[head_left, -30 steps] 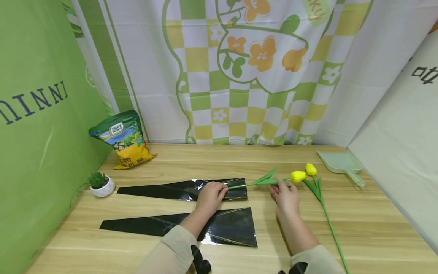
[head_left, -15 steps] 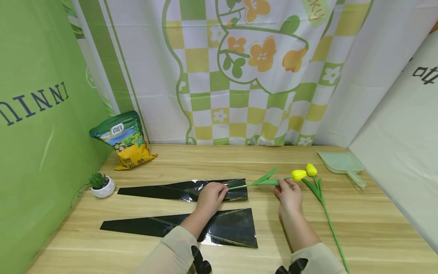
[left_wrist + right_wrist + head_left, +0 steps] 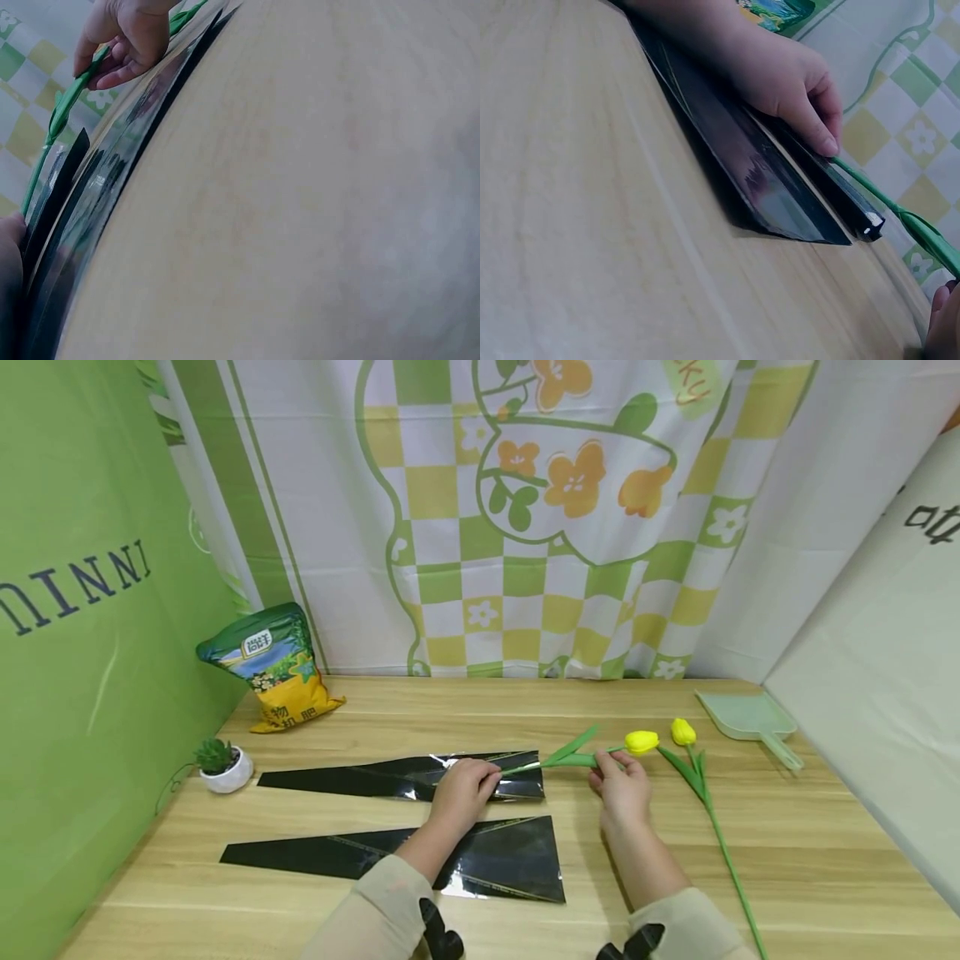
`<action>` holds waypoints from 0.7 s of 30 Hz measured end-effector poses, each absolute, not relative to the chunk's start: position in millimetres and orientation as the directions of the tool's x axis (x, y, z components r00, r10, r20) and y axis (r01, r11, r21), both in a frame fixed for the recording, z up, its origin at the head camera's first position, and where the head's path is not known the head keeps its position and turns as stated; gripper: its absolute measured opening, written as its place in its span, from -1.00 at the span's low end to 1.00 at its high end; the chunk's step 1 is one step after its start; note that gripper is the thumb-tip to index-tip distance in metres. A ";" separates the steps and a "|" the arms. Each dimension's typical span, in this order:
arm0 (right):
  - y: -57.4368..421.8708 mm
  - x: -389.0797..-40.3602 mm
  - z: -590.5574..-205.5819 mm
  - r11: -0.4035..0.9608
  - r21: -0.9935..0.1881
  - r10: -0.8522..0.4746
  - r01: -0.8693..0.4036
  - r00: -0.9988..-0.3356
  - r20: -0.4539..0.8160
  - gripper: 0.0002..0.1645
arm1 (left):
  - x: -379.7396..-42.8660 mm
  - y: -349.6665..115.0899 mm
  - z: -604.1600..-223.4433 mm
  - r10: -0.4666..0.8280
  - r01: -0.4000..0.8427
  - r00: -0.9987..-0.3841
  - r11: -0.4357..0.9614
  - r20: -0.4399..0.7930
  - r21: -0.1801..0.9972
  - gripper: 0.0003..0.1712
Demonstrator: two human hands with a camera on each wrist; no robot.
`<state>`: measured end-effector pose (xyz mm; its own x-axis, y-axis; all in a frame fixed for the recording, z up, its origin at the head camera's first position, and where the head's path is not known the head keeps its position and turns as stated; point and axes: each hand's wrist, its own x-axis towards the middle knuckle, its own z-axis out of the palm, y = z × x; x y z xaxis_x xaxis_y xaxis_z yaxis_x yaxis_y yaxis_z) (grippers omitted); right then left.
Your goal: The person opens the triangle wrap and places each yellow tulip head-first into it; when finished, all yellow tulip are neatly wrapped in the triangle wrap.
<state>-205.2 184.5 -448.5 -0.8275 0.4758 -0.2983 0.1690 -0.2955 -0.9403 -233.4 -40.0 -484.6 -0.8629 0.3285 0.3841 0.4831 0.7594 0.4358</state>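
A yellow artificial tulip point(image 3: 641, 742) with a green stem and leaves lies roughly level in front of me, its bloom to the right. My right hand point(image 3: 625, 789) pinches it just below the bloom. At the stem's lower end, the fingertips of my left hand point(image 3: 459, 789) pinch it over the farther black flower sleeve point(image 3: 337, 779). Whether the stem's end lies inside that sleeve is hidden by the hand. A second black sleeve point(image 3: 517, 856) lies flat nearer me, partly under my left forearm. The right wrist view shows the stem point(image 3: 866, 182) running between both hands.
Another yellow tulip point(image 3: 682, 732) lies on the right, stem toward me. A pale green dustpan point(image 3: 746, 714) sits at the back right. On the left stand a potted succulent point(image 3: 225, 768) and a fertilizer bag point(image 3: 277, 668). A patterned curtain point(image 3: 525, 593) hangs behind the table.
My right hand first shifts slightly right along the tulip, then moves left with it. The bloom and leaves are now nearer my left hand, which stays in place.
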 end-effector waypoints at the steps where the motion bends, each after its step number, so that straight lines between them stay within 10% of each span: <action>1: 183.1 -205.6 -449.4 -0.293 -0.942 0.476 0.164 -0.830 -0.293 -0.46 | -233.6 -40.0 -484.7 0.329 0.487 -0.860 0.758 0.390 0.433 -0.79; 21: 153.9 -207.5 -449.2 -0.313 -0.942 0.444 0.125 -0.857 -0.262 -0.63 | -233.0 -40.7 -483.5 0.314 0.511 -0.838 0.740 0.446 0.438 -0.79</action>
<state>-207.5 153.9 -449.2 -0.8572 0.4437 -0.2616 0.1254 -0.3128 -0.9415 -233.0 -40.7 -483.5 -0.8381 0.3143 0.4459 0.5105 0.7400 0.4379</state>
